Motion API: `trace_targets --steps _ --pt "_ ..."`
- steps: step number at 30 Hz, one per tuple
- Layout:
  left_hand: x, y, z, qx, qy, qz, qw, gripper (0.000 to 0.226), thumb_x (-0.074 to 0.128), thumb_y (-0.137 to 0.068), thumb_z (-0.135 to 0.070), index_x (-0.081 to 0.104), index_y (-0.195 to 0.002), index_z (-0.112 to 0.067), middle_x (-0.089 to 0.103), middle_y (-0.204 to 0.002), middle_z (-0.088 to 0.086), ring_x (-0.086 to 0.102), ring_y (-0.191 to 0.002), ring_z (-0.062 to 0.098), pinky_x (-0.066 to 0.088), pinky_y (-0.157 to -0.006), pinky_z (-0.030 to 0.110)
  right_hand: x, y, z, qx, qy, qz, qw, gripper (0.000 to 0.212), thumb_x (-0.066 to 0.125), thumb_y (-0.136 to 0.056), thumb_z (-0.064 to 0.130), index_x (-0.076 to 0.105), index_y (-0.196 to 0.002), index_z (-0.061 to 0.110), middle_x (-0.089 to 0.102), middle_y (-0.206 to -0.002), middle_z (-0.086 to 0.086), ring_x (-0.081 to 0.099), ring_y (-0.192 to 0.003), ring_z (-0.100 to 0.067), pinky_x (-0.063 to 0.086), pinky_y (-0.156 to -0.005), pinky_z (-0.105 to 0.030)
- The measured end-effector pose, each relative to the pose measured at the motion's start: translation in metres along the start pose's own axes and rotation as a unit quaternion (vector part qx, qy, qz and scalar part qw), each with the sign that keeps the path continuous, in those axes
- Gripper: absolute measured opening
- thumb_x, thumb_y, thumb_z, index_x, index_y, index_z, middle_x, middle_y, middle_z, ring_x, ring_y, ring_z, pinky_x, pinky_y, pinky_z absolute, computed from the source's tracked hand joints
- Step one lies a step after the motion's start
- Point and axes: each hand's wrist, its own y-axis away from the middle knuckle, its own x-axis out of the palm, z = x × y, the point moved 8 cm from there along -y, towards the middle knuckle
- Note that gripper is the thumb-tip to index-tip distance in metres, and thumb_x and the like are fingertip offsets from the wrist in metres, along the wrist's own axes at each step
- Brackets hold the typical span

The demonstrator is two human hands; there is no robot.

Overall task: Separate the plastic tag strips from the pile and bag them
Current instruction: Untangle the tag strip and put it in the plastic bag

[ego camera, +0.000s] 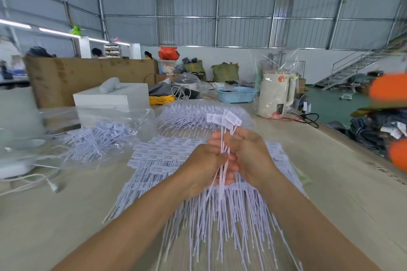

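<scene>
Both hands are up over the middle of the counter (330, 182), working one small bunch of tag strips (224, 138). The left hand (204, 165) grips the thin tails; the right hand (248, 156) curls round the same bunch, label ends fanned upward. Underneath, the pile (198, 193) spreads wide, tails reaching the near edge. A clear bag (105, 136) of strips lies left, another bagged heap (198, 114) behind. Bare counter lies on the right, up to its edge. Print on the labels is too blurred to read.
</scene>
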Motion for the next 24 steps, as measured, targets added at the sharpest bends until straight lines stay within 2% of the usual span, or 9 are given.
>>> trace_targets --steps 2,6,10,11,14,17,19,21,24 --pt "-0.012 0.001 0.002 0.005 0.012 -0.025 1.0 0.024 0.049 -0.096 -0.009 0.062 -0.076 -0.004 0.062 -0.055 0.004 0.053 -0.043 0.012 0.049 -0.046 0.023 0.009 -0.001 -0.007 -0.008 0.013 0.0 1.0 0.017 0.052 -0.091 0.003 0.066 -0.082 0.001 0.073 -0.083 -0.015 0.056 -0.049 -0.025 0.037 -0.034 -0.019" --pt "-0.038 0.009 0.004 0.038 -0.023 -0.055 0.998 0.027 0.046 -0.098 -0.01 0.061 -0.078 -0.003 0.055 -0.051 -0.002 0.043 -0.039 0.008 0.039 -0.041 0.02 0.029 0.0 -0.016 -0.004 -0.003 0.011 1.0 0.008 0.054 -0.089 -0.003 0.056 -0.087 -0.01 0.073 -0.086 -0.015 0.052 -0.043 -0.021 0.041 -0.038 -0.024" --pt "-0.076 0.022 -0.001 0.068 -0.048 -0.08 0.993 0.024 0.044 -0.099 -0.008 0.063 -0.086 0.001 0.054 -0.05 -0.002 0.04 -0.038 0.007 0.035 -0.038 0.018 0.062 -0.001 -0.025 0.001 0.013 0.058 0.998 0.005 0.057 -0.088 -0.002 0.053 -0.087 -0.005 0.07 -0.096 -0.022 0.049 -0.045 -0.022 0.049 -0.058 -0.037" --pt "-0.088 0.026 -0.002 0.074 -0.054 -0.091 0.992 0.025 0.045 -0.098 -0.008 0.064 -0.087 0.001 0.054 -0.05 -0.001 0.04 -0.038 0.006 0.035 -0.038 0.017 0.071 -0.002 -0.028 0.002 0.021 0.064 0.998 0.007 0.059 -0.087 -0.002 0.055 -0.092 -0.004 0.069 -0.099 -0.024 0.05 -0.047 -0.021 0.052 -0.067 -0.039" --pt "-0.133 0.037 -0.003 0.067 -0.083 -0.154 0.982 0.024 0.048 -0.097 -0.01 0.066 -0.087 0.004 0.057 -0.053 -0.001 0.041 -0.04 0.006 0.034 -0.038 0.015 0.102 -0.007 -0.041 0.031 0.035 0.086 0.995 0.043 0.063 -0.085 0.0 0.048 -0.125 0.002 0.071 -0.095 -0.016 0.062 -0.06 -0.018 0.052 -0.09 -0.042" --pt "-0.186 0.046 -0.004 0.041 -0.104 -0.217 0.97 0.025 0.05 -0.096 -0.009 0.064 -0.077 -0.001 0.059 -0.058 0.002 0.041 -0.045 0.009 0.032 -0.037 0.015 0.138 -0.01 -0.057 0.063 0.073 0.135 0.986 0.055 0.063 -0.086 0.0 0.042 -0.135 0.006 0.071 -0.09 -0.005 0.068 -0.082 -0.027 0.054 -0.087 -0.042" --pt "-0.22 0.049 -0.005 0.019 -0.114 -0.247 0.962 0.024 0.05 -0.096 -0.006 0.064 -0.078 0.001 0.056 -0.059 0.004 0.04 -0.045 0.01 0.03 -0.035 0.015 0.16 -0.011 -0.068 0.09 0.087 0.162 0.979 0.055 0.061 -0.086 -0.002 0.04 -0.136 0.006 0.07 -0.094 -0.007 0.068 -0.086 -0.031 0.053 -0.087 -0.042" --pt "-0.253 0.05 -0.006 0.004 -0.132 -0.284 0.95 0.023 0.049 -0.096 -0.004 0.064 -0.079 0.002 0.053 -0.055 0.003 0.039 -0.039 0.007 0.028 -0.033 0.014 0.177 -0.014 -0.081 0.116 0.1 0.182 0.971 0.054 0.059 -0.086 -0.006 0.039 -0.136 0.005 0.068 -0.101 -0.012 0.066 -0.076 -0.026 0.055 -0.08 -0.037" --pt "-0.306 0.039 -0.007 -0.031 -0.177 -0.344 0.922 0.024 0.049 -0.094 0.0 0.06 -0.073 0.003 0.05 -0.054 0.007 0.038 -0.04 0.012 0.027 -0.032 0.012 0.191 -0.018 -0.089 0.103 0.158 0.208 0.96 0.042 0.059 -0.087 -0.005 0.049 -0.126 0.006 0.069 -0.1 -0.012 0.062 -0.055 -0.015 0.05 -0.052 -0.022"
